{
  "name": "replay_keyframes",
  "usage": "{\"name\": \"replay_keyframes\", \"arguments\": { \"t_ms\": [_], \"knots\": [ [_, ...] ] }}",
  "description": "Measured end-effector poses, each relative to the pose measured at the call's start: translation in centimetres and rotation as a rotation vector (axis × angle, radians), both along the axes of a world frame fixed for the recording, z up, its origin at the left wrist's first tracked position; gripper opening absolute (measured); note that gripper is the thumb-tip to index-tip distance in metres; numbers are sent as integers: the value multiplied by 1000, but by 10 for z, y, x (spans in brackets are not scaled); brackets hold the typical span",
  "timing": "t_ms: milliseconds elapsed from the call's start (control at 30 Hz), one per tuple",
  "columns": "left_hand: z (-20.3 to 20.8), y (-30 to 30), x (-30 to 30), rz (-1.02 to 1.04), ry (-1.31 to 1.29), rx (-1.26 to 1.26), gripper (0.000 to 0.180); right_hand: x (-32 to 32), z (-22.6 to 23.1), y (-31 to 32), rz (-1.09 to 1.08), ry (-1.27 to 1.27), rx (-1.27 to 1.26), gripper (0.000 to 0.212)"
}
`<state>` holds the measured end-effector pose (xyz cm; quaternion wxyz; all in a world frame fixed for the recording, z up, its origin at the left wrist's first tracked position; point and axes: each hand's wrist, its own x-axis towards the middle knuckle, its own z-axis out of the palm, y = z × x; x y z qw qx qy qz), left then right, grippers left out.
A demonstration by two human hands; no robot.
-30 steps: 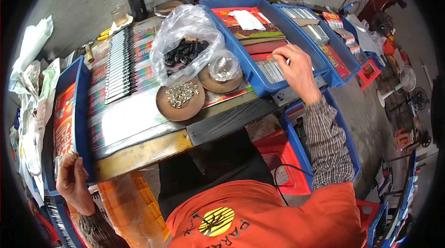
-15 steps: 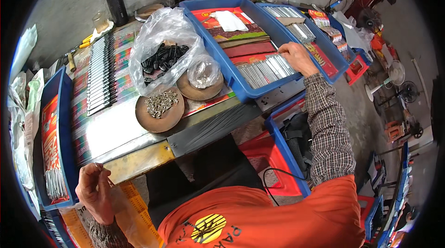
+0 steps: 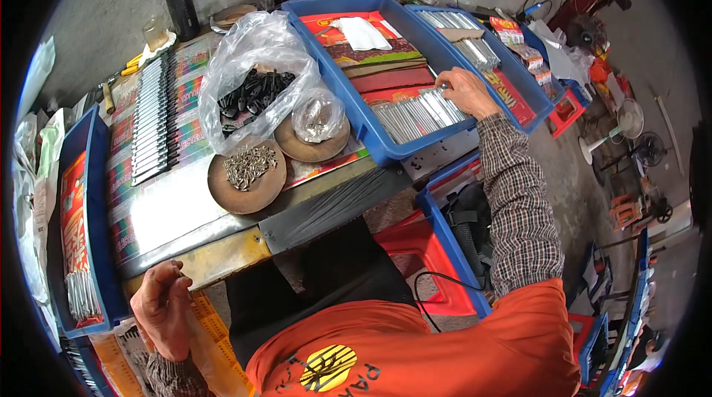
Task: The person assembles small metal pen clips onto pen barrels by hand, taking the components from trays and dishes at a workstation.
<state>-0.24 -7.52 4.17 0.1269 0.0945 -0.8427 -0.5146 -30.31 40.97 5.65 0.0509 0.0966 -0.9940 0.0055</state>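
Note:
My right hand reaches into a blue tray, its fingers closed at the right end of a row of flat silvery metal strips. How many strips it grips is hidden. My left hand hangs by the front edge of the table, fingers curled toward the thumb. Whatever lies between those fingertips is too small to make out. Near the table's front edge stands a round brown dish with small metal screw-like parts. Behind it, a clear plastic bag holds black pieces.
Long metal pieces with black ends lie in a column on the table. A second brown dish carries a small plastic bag. Blue trays flank the table, one at left. A black bottle stands at the back; a red stool is below.
The whole view has shifted slightly. My left hand's fingers look a little looser. My right hand stays at the row's end, where some strips lean more.

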Motion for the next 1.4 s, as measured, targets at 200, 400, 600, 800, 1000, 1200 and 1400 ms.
{"name": "replay_keyframes", "arguments": {
  "t_ms": [200,400,600,800,1000,1200,1400],
  "knots": [
    [-3,5,3,-35,56,-52,11,1,4,-9,-22,-24,-160,23],
    [-10,11,4,-80,163,-125,13,-4,-6,7,46,59,-158,27],
    [-15,13,10,-74,121,62,13,2,1,8,-41,10,-26,24],
    [-5,33,8,-82,80,255,13,38,17,-8,66,324,-179,21],
    [-12,43,14,-138,131,269,11,113,50,-82,276,356,-477,17],
    [-1,59,18,-222,129,465,12,171,46,-129,464,97,-764,15],
    [3,71,17,-212,94,509,7,202,18,-162,466,-417,-1165,13]
  ]
}}
